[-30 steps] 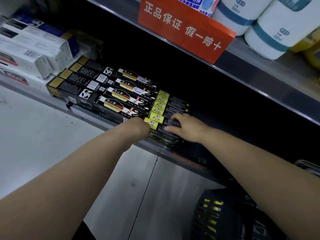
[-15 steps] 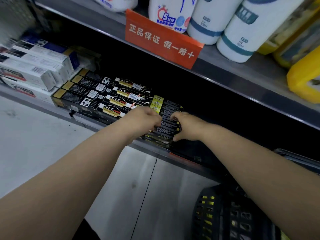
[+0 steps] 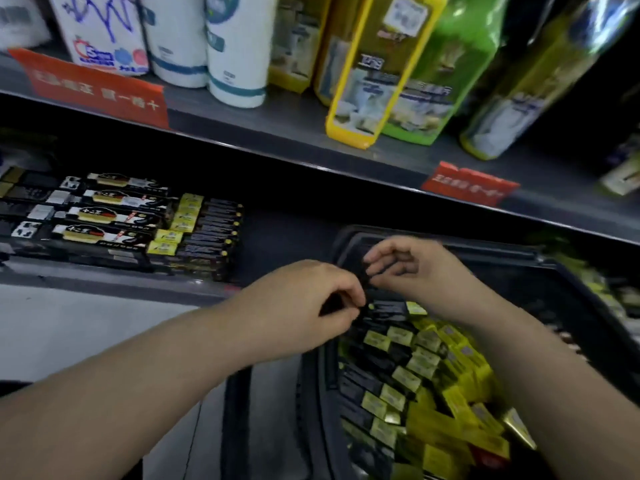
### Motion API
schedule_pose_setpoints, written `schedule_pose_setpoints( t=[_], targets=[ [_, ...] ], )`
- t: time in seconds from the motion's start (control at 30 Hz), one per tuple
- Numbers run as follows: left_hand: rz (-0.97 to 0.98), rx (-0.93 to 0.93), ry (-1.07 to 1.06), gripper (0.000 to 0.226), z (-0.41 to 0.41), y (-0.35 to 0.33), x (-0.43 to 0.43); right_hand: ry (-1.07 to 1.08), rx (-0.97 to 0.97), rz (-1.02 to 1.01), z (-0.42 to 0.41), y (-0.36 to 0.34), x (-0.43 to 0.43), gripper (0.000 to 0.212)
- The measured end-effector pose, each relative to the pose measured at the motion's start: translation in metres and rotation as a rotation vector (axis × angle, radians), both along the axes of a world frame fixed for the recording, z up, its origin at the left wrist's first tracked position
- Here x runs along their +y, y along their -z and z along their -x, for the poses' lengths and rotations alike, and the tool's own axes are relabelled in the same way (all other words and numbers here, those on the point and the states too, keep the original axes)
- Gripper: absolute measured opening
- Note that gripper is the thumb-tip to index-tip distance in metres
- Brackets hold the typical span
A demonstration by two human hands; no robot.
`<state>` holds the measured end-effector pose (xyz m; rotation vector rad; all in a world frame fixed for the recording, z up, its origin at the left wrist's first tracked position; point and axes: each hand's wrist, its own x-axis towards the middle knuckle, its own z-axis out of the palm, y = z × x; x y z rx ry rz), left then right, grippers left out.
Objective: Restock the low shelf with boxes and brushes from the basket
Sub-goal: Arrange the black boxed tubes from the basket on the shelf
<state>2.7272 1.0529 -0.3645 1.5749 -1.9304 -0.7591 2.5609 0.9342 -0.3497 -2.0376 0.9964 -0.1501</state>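
Low shelf (image 3: 277, 233), bottles (image 3: 239, 64) above, full basket (image 3: 502, 254)

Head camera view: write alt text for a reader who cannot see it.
A person's left hand and right hand, fingers curled, reach over a black basket packed with black-and-yellow boxes; motion blur hides whether they grip anything. To the left, the low shelf holds neat rows of matching boxes beside bare space.

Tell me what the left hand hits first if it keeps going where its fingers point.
Probably the black boxes piled in the basket: the left hand points right and down into it, fingers just short of them. The right hand hovers close above that line, and blur leaves depth unclear.
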Motion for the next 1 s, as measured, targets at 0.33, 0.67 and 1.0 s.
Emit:
schedule_pose_setpoints(
  t=[0.33,0.67,1.0],
  targets=[
    [-0.032,-0.339,0.181,0.025,0.059,0.016,-0.006,0.102,0.797,0.362,0.112,0.142,0.011,0.074],
    [-0.566,0.485,-0.185,0.027,0.073,0.007,-0.014,0.272,0.549,0.316,0.111,0.064,0.013,0.035],
    [-0.721,1.128,-0.481,0.029,0.085,0.006,-0.019,0.279,-0.337,0.110,0.079,0.041,0.096,0.029]
  ],
)
